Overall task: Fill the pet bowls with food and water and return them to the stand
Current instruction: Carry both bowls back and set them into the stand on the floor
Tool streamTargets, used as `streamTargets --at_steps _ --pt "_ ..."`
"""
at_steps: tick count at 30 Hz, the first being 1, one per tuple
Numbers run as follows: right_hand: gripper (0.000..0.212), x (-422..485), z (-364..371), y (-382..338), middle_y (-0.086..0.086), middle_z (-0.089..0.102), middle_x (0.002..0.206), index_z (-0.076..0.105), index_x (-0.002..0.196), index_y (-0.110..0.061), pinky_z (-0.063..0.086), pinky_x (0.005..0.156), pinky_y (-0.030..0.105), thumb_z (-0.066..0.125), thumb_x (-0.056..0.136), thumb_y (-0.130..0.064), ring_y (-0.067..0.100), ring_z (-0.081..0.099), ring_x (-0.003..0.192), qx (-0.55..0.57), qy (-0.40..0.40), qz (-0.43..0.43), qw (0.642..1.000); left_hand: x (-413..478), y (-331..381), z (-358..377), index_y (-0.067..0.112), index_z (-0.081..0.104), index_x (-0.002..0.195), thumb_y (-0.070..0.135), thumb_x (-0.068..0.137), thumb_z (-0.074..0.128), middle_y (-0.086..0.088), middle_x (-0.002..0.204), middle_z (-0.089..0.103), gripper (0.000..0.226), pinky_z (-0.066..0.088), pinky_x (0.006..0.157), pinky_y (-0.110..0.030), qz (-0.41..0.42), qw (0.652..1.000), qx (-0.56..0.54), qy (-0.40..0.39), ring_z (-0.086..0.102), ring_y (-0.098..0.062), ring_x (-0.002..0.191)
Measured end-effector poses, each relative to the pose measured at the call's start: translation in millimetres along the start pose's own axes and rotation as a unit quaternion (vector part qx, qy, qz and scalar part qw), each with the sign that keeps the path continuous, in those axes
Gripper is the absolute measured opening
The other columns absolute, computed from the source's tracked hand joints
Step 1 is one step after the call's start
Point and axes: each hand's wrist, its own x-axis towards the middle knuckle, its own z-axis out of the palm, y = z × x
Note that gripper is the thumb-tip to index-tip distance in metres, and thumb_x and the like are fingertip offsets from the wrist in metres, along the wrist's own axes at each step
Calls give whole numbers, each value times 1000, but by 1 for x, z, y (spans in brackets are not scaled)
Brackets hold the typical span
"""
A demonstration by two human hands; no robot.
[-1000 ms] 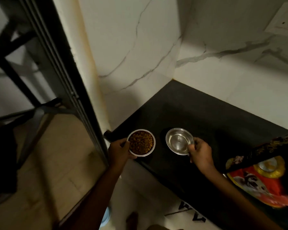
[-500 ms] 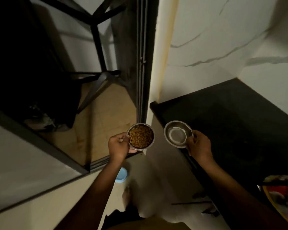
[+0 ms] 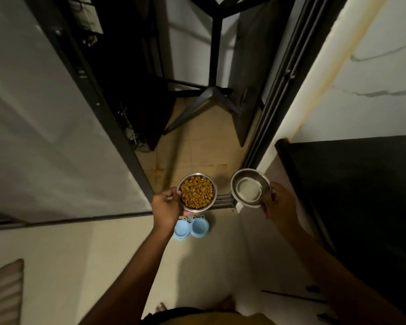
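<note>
My left hand (image 3: pixel 165 206) grips the near left rim of a steel bowl (image 3: pixel 197 192) full of brown kibble, held in the air. My right hand (image 3: pixel 279 202) holds a second steel bowl (image 3: pixel 250 188) by its right rim; I cannot tell whether it has water in it. Both bowls hover side by side above the floor. Below them on the cream floor sits the light blue two-hole pet bowl stand (image 3: pixel 191 227), both holes bare, its left part partly hidden by my left wrist.
The black countertop (image 3: pixel 352 184) lies to my right, its corner close to the right bowl. A dark sliding door frame (image 3: pixel 263 127) and glass panel (image 3: pixel 45 137) stand ahead. Beyond is a black table base (image 3: pixel 211 97) on tan tiles. A striped mat (image 3: pixel 5 292) lies lower left.
I have turned left, away from the countertop, carrying both bowls off it. The blue stand on the floor has come fully into view beneath the bowls.
</note>
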Motion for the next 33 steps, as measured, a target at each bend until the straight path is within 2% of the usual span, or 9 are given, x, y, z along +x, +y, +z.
streamTargets --at_steps 5,11,14,17,19,23,26,29,33 --pt "14 -9 37 -8 6 61 58 60 80 -8 41 41 16 57 93 -12 4 52 40 20 -23 -12 999 0 -6 -38 4 74 100 11 94 58 -15 88 74 19 59 70 -56 15 1000 3 21 72 -38 78" --pt "11 -20 83 -12 5 57 53 61 82 -5 40 37 18 55 91 -4 6 51 36 5 -28 -16 999 3 -11 -74 0 70 96 4 97 51 -17 85 68 19 58 45 -31 -7 999 -26 32 69 -35 71" --pt "13 -24 108 -8 10 59 55 61 81 -1 43 37 21 53 91 -2 9 54 38 -6 -16 -10 1000 11 -25 -86 10 70 84 5 98 51 -15 83 67 24 59 46 -33 -7 999 -25 43 69 -34 72" --pt "13 -20 130 3 17 64 61 63 86 -2 51 43 35 52 92 -4 31 64 49 -9 -15 4 1000 22 -43 -91 9 71 89 6 98 51 -16 84 68 21 60 50 -37 -13 998 -29 50 70 -35 76" --pt "14 -16 145 13 17 65 62 64 87 -5 53 44 41 51 93 -5 37 64 52 -14 -20 3 1000 31 -58 -91 8 70 91 7 98 52 -16 86 68 19 61 50 -38 -22 997 -35 61 70 -37 78" --pt "13 -4 167 35 16 66 64 62 85 -7 55 48 44 52 92 -4 35 66 55 -33 -19 -10 999 48 -87 -85 5 71 97 7 97 54 -15 92 68 17 61 52 -42 -31 996 -37 73 69 -39 80" --pt "13 9 191 69 12 67 67 62 86 -11 58 53 47 53 90 -19 32 68 59 -39 -21 -18 999 67 -118 -78 2 71 99 7 96 55 -15 93 68 17 61 51 -44 -36 995 -41 83 69 -41 82" --pt "32 27 225 119 10 67 71 63 85 -12 58 58 49 47 82 -39 31 67 65 -41 -29 -31 998 92 -164 -69 7 69 93 8 96 55 -12 95 67 14 61 51 -44 -38 994 -38 96 69 -39 83" --pt "40 46 262 177 11 68 78 65 90 -11 57 62 51 44 79 -43 32 67 71 -50 -38 -36 997 121 -222 -59 6 69 91 7 96 56 -14 96 66 14 60 49 -41 -58 992 -46 107 69 -41 80"
